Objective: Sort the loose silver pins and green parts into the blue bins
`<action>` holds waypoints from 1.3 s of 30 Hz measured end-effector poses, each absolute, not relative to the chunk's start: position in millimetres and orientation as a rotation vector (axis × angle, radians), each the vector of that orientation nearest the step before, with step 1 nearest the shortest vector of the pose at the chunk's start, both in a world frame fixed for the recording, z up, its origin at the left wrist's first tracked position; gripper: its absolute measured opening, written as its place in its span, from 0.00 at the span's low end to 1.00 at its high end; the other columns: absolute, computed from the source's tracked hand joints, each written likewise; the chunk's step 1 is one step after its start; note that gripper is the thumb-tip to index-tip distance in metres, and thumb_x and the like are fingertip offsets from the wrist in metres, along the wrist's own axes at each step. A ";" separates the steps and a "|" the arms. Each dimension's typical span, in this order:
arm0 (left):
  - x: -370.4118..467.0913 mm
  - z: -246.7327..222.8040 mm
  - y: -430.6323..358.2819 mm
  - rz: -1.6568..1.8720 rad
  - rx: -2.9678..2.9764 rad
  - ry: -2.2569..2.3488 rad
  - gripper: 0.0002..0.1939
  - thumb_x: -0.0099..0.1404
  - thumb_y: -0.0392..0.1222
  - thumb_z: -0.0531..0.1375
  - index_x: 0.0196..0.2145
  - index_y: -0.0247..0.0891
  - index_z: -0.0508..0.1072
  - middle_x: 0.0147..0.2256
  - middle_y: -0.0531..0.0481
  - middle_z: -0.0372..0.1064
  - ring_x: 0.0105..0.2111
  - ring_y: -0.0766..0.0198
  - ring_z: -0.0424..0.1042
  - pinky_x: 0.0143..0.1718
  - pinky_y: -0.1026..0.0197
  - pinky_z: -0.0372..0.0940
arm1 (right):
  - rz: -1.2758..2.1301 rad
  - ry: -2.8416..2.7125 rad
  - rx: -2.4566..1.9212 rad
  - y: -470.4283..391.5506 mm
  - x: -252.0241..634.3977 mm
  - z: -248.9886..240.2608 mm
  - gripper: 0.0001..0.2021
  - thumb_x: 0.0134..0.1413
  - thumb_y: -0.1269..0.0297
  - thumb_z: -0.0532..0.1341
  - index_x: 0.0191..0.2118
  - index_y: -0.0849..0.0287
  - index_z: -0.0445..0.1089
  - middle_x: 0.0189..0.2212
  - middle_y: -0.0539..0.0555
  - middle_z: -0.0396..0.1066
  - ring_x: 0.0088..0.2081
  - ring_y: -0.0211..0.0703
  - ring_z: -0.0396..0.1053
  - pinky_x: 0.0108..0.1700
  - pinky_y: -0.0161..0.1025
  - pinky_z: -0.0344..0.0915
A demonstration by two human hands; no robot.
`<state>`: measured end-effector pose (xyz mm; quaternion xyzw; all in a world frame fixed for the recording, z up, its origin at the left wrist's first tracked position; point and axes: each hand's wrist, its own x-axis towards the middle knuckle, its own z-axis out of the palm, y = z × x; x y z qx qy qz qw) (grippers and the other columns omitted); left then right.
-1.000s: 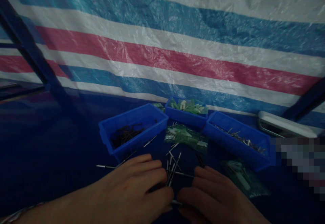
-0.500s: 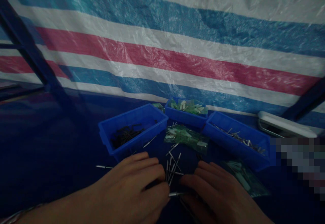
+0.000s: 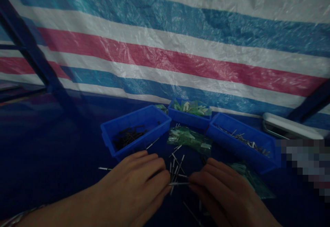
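Three bins stood in an arc on the table: the left bin held dark pins, the middle bin lay behind, the right bin held metal pins. A packet lay between them. Loose pins lay before it, between the left hand and right hand

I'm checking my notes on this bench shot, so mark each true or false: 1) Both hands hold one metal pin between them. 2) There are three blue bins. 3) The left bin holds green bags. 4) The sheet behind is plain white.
1) True: the left hand and right hand pinch a pin at its ends.
2) True: left bin, middle bin, right bin.
3) False: it holds dark pieces.
4) False: the sheet is striped blue, white and red.
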<state>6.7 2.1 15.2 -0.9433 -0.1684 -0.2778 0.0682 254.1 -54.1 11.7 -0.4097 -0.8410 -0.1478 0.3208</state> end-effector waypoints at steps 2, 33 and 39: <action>8.2 15.1 2.2 -0.825 -2.848 -0.524 0.28 0.91 0.35 0.43 0.38 0.42 0.77 0.35 0.54 0.82 0.33 0.62 0.81 0.43 0.55 0.75 | -0.445 -2.172 -1.065 -54.6 253.1 13.9 0.34 0.91 0.64 0.43 0.34 0.53 0.79 0.31 0.52 0.84 0.30 0.39 0.83 0.36 0.34 0.76; 10.9 21.0 3.4 -0.885 -2.885 -0.524 0.38 0.94 0.42 0.33 0.36 0.42 0.77 0.32 0.56 0.82 0.31 0.67 0.83 0.38 0.59 0.75 | -0.159 -2.339 -1.128 -56.4 263.5 -0.4 0.12 0.70 0.80 0.64 0.40 0.53 0.76 0.35 0.49 0.83 0.38 0.42 0.84 0.46 0.35 0.79; 8.7 20.2 4.2 -0.836 -2.943 -0.504 0.27 0.92 0.36 0.43 0.40 0.42 0.77 0.35 0.56 0.83 0.33 0.66 0.83 0.41 0.62 0.75 | -0.162 -2.364 -1.139 -59.5 264.5 0.5 0.12 0.70 0.79 0.65 0.39 0.53 0.75 0.35 0.48 0.82 0.37 0.41 0.83 0.45 0.34 0.78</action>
